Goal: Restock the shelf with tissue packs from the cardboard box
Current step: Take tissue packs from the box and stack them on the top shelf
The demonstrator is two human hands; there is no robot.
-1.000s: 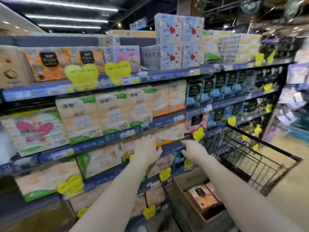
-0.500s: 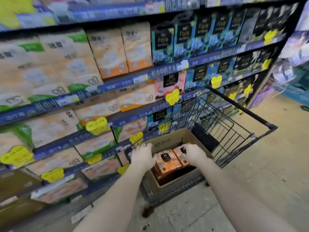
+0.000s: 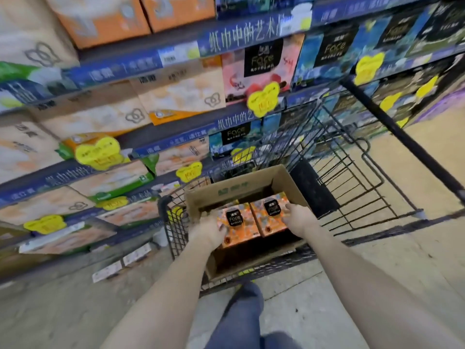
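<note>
An open cardboard box (image 3: 286, 180) sits in the near end of a black wire cart. Two orange tissue packs with black labels lie side by side in it. My left hand (image 3: 205, 231) grips the left edge of the left orange pack (image 3: 241, 229), fingers curled round its side. On the other side, my right hand (image 3: 299, 219) grips the right edge of the right orange pack (image 3: 266, 219). The two packs touch each other between my hands. The shelf (image 3: 161, 147), full of tissue packs, stands to the left and beyond.
The wire cart (image 3: 352, 172) stretches away to the right, its black handle bar (image 3: 402, 137) crossing diagonally. Yellow price tags (image 3: 99, 153) hang on the blue shelf edges. My leg in blue trousers (image 3: 241, 316) stands on the tiled floor just before the cart.
The view has tilted down from the shelves to the cart. Both hands dropped from the shelf edge into the box and closed on the outer edges of the two orange packs.
</note>
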